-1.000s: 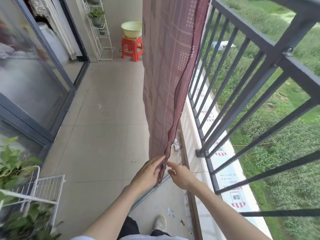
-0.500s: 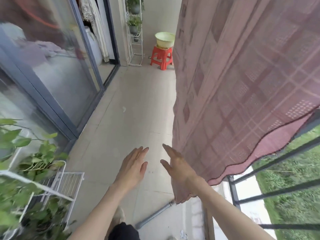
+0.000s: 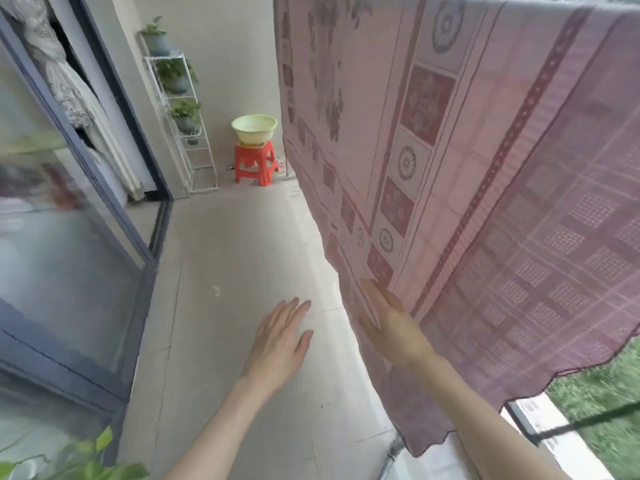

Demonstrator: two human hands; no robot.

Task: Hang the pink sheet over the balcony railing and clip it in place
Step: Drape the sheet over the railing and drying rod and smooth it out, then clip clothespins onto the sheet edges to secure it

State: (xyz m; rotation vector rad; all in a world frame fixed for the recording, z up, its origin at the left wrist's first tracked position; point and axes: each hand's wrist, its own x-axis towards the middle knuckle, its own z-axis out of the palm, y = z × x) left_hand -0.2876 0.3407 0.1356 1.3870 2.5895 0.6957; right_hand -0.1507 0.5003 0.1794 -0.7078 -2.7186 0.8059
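Balcony floor [image 3: 242, 237]: open strip of tile down middle, from near end to far wall. Right edge walled off by pink sheet [image 3: 485, 202] hanging in broad curtain; right hand [image 3: 391, 323] flat against its lower fold, left hand [image 3: 280, 337] spread over bare tile just beside it, gap between them. Left edge shut by sliding glass door [image 3: 69, 254]. Far end: red stool [image 3: 254, 164] carrying green basin [image 3: 254, 128], white plant rack [image 3: 187, 109] in far left corner. Leafy plant [image 3: 86, 462] crowds near left corner.
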